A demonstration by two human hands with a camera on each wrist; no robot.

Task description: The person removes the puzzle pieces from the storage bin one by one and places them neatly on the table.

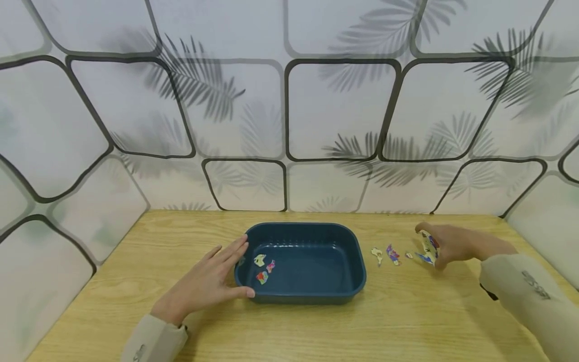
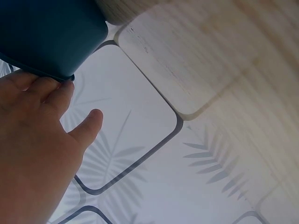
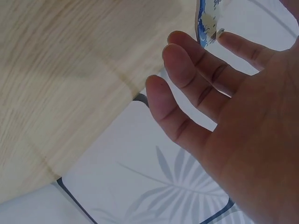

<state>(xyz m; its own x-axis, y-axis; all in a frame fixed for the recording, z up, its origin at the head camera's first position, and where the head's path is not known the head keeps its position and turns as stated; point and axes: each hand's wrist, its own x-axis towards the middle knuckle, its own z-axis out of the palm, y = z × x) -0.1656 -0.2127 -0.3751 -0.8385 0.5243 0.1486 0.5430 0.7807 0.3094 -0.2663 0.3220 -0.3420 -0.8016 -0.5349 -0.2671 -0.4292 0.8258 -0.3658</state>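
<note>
A dark blue rectangular basin [image 1: 312, 297] stands on the wooden table. My left hand [image 1: 205, 282] rests on its left end, fingertips on the left rim and thumb at the front rim; the left wrist view shows the straightish fingers [image 2: 60, 97] at that rim. Out to the right of the basin, my right hand [image 1: 452, 245] pinches a colourful printed cut-out [image 1: 427, 246] between thumb and fingers. Only part of this cut-out [image 3: 207, 22] shows in the right wrist view, at the top. Inside the basin, near its left end, lie a pale cut-out [image 1: 260, 260], a pink one [image 1: 270, 266] and a red-green one [image 1: 262, 277].
Between basin and right hand, a pale cut-out [image 1: 377, 255], a purple-red one [image 1: 392, 254] and a small one [image 1: 409, 255] lie in a row on the table [image 1: 307, 332]. A wall [image 1: 334, 110] with leaf patterns stands behind, and side walls close in left and right.
</note>
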